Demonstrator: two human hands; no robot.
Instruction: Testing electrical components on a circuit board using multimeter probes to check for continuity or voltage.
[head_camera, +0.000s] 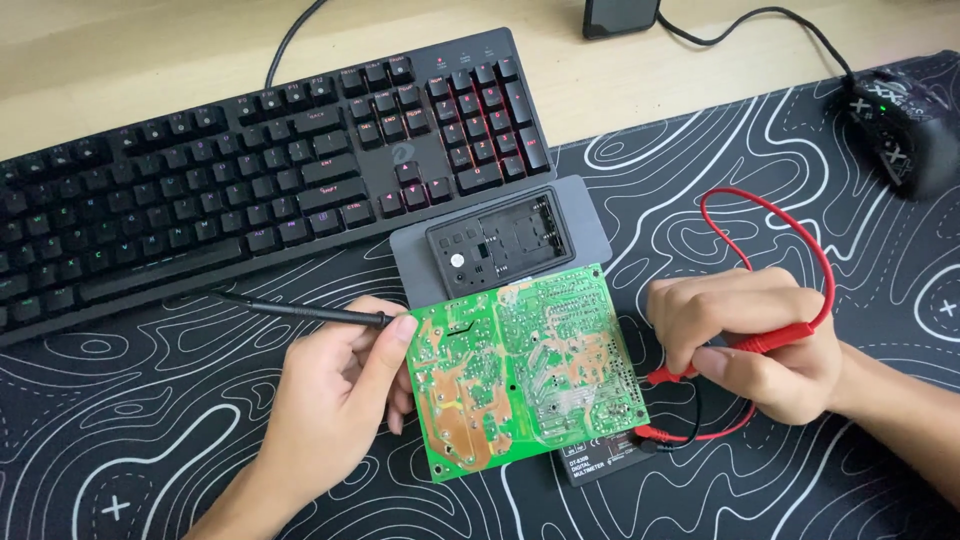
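Left hand (335, 395) gripped a black probe (300, 311) & steadied the green circuit board (525, 370), solder side up, atop a multimeter (600, 462) on the worktop mat (160, 440). Right hand (750, 340) pinched a red probe (725, 355) at the board's edge. Probing step, seemingly; next calls for both tips on pads. 2 probes, 1 board, 1 keyboard (250, 170).

Green circuit board (525, 375) — red probe lead (775, 235) — black-white swirl mat (750, 160).

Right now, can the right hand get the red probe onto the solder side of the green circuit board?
Probably yes. The right hand holds the red probe just off the right edge of the green circuit board, whose solder side faces up and looks uncovered. The left hand grips only the left edge.
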